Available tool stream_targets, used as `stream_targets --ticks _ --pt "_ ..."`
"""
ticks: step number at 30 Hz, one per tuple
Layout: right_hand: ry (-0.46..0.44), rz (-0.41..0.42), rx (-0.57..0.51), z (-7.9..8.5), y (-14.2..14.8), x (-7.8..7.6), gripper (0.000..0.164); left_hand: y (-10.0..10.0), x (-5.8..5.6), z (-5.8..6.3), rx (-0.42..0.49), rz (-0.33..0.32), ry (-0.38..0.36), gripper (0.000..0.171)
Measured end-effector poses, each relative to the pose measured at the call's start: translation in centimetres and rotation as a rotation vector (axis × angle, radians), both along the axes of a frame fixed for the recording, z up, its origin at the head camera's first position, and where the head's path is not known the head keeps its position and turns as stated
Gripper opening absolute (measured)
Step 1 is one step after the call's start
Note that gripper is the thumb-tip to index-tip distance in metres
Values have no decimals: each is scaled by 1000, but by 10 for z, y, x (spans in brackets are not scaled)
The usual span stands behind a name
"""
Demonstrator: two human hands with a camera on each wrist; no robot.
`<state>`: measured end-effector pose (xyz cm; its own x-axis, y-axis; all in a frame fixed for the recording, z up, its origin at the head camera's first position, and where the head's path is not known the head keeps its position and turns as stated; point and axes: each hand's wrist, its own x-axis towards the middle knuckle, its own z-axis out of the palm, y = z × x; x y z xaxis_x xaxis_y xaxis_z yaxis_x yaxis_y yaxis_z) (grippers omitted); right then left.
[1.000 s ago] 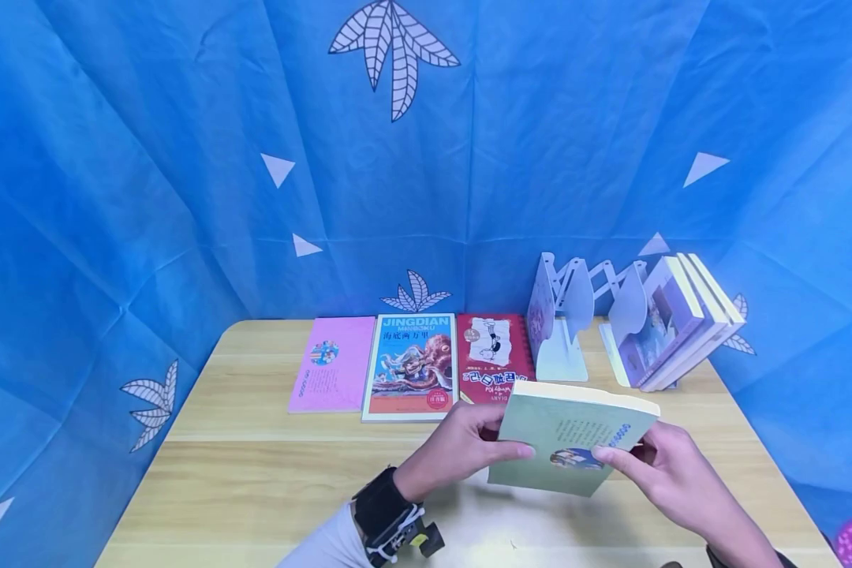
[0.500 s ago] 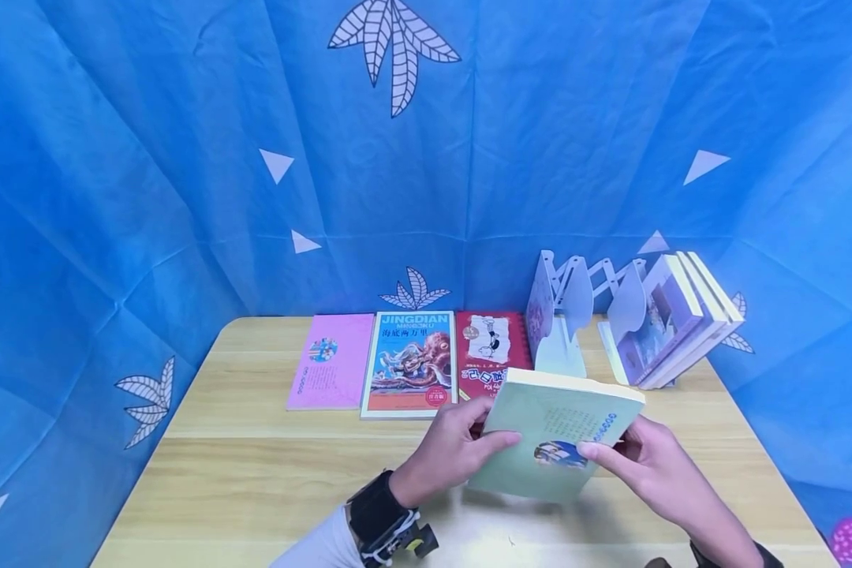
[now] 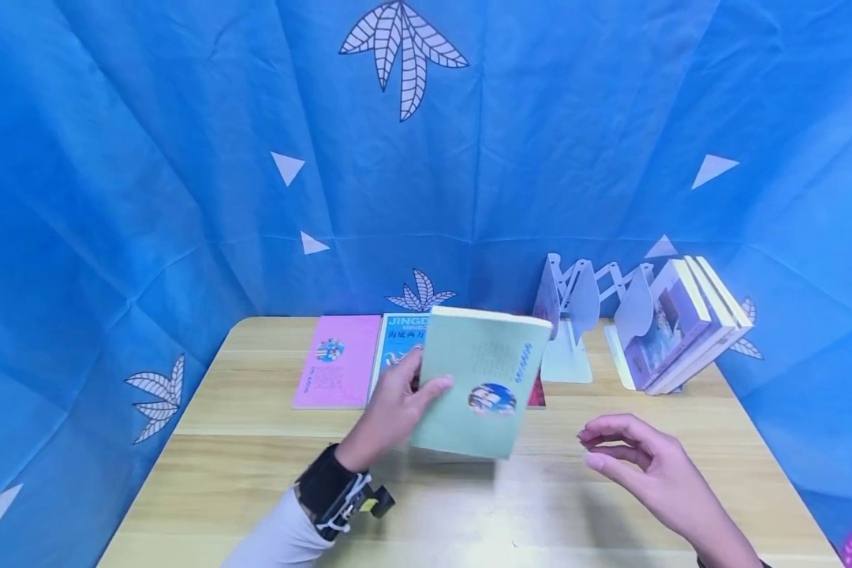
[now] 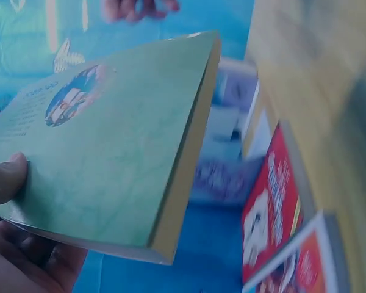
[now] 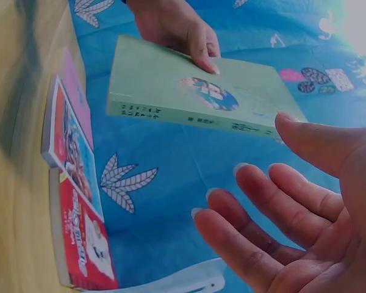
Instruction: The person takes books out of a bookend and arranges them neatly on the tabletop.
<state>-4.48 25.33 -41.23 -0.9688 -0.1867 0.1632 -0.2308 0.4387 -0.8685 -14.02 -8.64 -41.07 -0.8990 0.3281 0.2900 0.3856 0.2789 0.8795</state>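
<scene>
My left hand (image 3: pixel 395 406) grips a green paperback book (image 3: pixel 479 371) by its left edge, thumb on the cover and the other fingers behind it. The book is tilted above the table, its cover with a round picture facing me. Apart from the book, my right hand (image 3: pixel 642 469) hovers to the right over the table with loosely bent fingers and nothing in it. In the right wrist view the book's printed spine faces that hand. Behind the green book lie a blue book (image 3: pixel 401 330) with an octopus cover and a red book (image 5: pixel 79 235), both partly hidden in the head view.
A pink book (image 3: pixel 337 364) lies flat at the back left of the wooden table (image 3: pixel 255 473). A white folding bookend rack (image 3: pixel 580 300) stands at the back right, with several books (image 3: pixel 710 327) leaning in its right end. A blue curtain (image 3: pixel 149 158) hangs behind.
The right hand has let go of the green book and stands apart from it. The left hand has carried the book leftward and farther back, over the red and blue books.
</scene>
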Motion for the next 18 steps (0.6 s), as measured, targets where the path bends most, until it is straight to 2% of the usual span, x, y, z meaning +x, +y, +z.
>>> stream_targets --ticks 4,9,13,18 --pt "-53 -22 -13 -7 2 2 26 -22 -12 6 -13 84 -28 31" --pt "-64 -39 -13 -13 2 3 25 -57 -27 15 -58 157 -67 39" --pt "-72 -59 4 -18 3 6 24 -86 -41 21 -138 231 -72 41" --pt "-104 -73 10 -26 7 8 25 -119 -55 24 -246 311 -136 50"
